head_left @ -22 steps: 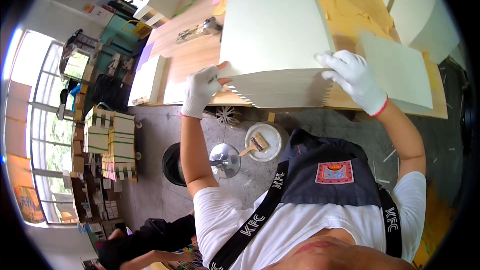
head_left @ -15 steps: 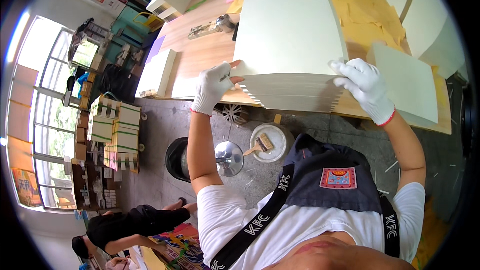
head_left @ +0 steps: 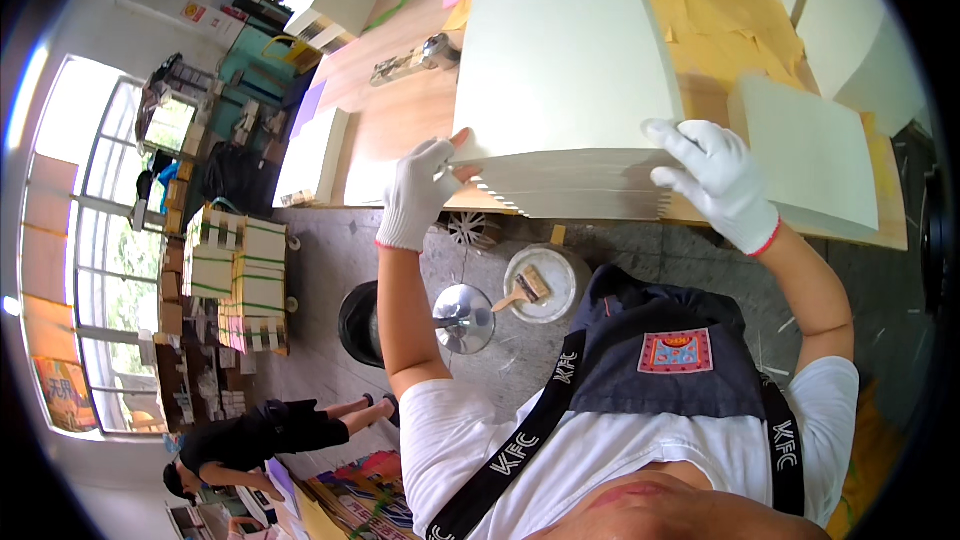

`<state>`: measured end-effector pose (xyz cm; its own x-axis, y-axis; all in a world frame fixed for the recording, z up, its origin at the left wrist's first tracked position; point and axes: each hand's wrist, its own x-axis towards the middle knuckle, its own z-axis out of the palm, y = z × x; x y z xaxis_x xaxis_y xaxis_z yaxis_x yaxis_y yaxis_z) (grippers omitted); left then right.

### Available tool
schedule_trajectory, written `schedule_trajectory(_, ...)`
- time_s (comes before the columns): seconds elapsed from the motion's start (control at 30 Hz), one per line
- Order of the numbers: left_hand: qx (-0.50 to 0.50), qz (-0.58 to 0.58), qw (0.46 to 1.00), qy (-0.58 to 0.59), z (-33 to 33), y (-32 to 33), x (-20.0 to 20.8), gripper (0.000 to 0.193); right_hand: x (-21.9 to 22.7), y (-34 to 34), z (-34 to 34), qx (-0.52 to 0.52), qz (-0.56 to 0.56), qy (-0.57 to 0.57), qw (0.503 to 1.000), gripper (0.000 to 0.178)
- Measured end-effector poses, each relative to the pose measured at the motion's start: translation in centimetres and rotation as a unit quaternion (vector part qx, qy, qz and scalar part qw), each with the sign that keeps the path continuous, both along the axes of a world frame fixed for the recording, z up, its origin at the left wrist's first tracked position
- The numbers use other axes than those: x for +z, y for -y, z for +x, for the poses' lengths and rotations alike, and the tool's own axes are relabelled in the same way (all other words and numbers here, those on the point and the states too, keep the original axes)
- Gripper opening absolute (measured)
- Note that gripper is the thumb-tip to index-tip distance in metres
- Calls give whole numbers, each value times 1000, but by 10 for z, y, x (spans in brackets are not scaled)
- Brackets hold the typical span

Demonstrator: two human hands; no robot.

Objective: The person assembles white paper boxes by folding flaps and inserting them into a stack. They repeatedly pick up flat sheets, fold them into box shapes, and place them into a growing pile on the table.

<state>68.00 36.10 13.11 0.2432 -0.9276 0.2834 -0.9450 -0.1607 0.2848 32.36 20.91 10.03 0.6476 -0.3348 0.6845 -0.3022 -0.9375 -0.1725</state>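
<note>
A tall stack of large white paper sheets [head_left: 565, 60] lies on the wooden table in front of me, its layered front side [head_left: 580, 180] facing me, with pale notches or tabs along both front corners. My left hand [head_left: 415, 190], in a white glove with bare fingertips, grips the stack's near left corner, one fingertip at the top edge and another lower on the side. At the near right corner is my right hand [head_left: 715, 175], also gloved; its fingers are stretched out over the top edge, the thumb apart from them by the front side.
A lower white stack [head_left: 805, 155] stands right, another [head_left: 312, 155] left. Yellow paper [head_left: 720, 10] covers the far right; a metal tool [head_left: 435, 52] lies left. Below are a lidded bucket [head_left: 565, 305] with a brush [head_left: 525, 287] and a round stool [head_left: 463, 315]. A person [head_left: 260, 435] works lower left.
My right hand has loosened from a curled grip to straighter, parted fingers. The left stays at its corner. The whole view has shifted slightly, and the person at lower left has moved.
</note>
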Motion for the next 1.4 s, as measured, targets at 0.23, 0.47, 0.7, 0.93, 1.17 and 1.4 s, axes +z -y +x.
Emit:
schedule_trajectory(0.23, -13, -140, 957, 253, -80, 9, 16, 52, -29, 3, -7, -5, 46, 11, 999, 65)
schedule_trajectory(0.47, -395, -293, 871, -15, -255, 69, -29, 39, -111, -5, -90, -5, 50, 64, 997, 60)
schedule_trajectory(0.7, -439, 10, 896, -62, -473, 219, -131, 51, -203, -32, -245, -207, 332, 27, 920, 42)
schedule_trajectory(0.93, -396, 18, 908, 137, -601, 283, -192, 59, -234, -55, -310, -313, 370, 133, 865, 44)
schedule_trajectory(1.17, -459, 28, 877, 139, -597, 308, -185, 47, -243, -58, -347, -341, 393, 169, 837, 43)
schedule_trajectory(1.4, -469, 123, 873, 40, -589, 328, -168, 42, -248, -57, -358, -337, 406, 167, 833, 44)
